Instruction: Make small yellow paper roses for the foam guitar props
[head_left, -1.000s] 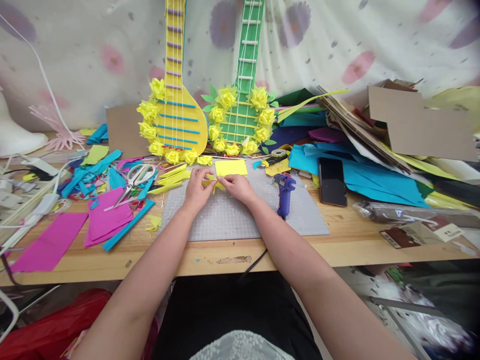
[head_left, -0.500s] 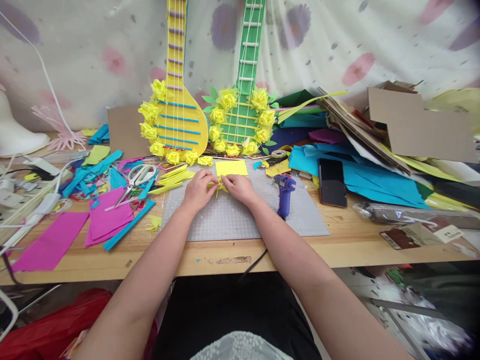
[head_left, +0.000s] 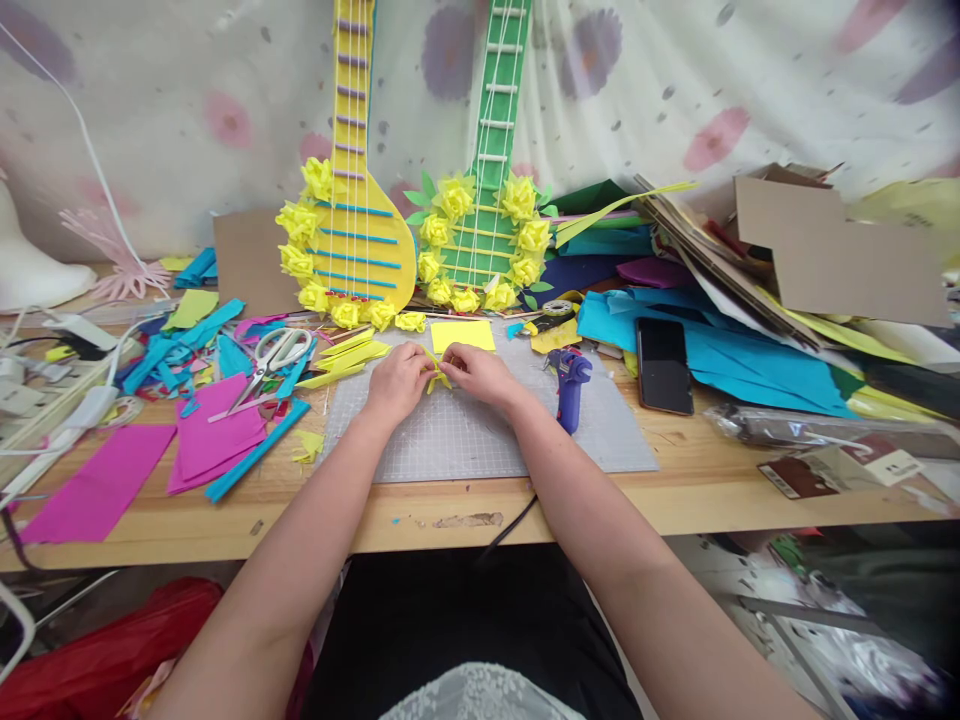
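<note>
Over the grey cutting mat [head_left: 465,440], my left hand [head_left: 399,382] and my right hand [head_left: 478,374] meet at the fingertips. Both pinch a small yellow paper piece [head_left: 438,380] with pointed ends, largely covered by the fingers. Just beyond them lies a flat yellow paper rectangle [head_left: 463,335]. A blue glue gun [head_left: 570,390] rests on the mat to the right of my right hand. Folded yellow paper strips [head_left: 349,358] lie left of my left hand.
Behind stand a yellow paper guitar [head_left: 364,245] and a green one [head_left: 487,240], both trimmed with yellow paper flowers. Scissors [head_left: 279,358] and magenta sheets [head_left: 221,430] lie left. A phone [head_left: 664,365] sits right, by blue paper [head_left: 757,355] and stacked cardboard [head_left: 825,250].
The fingers of both hands have shifted slightly around the yellow paper piece, and it has turned a little between them. The surroundings are unchanged.
</note>
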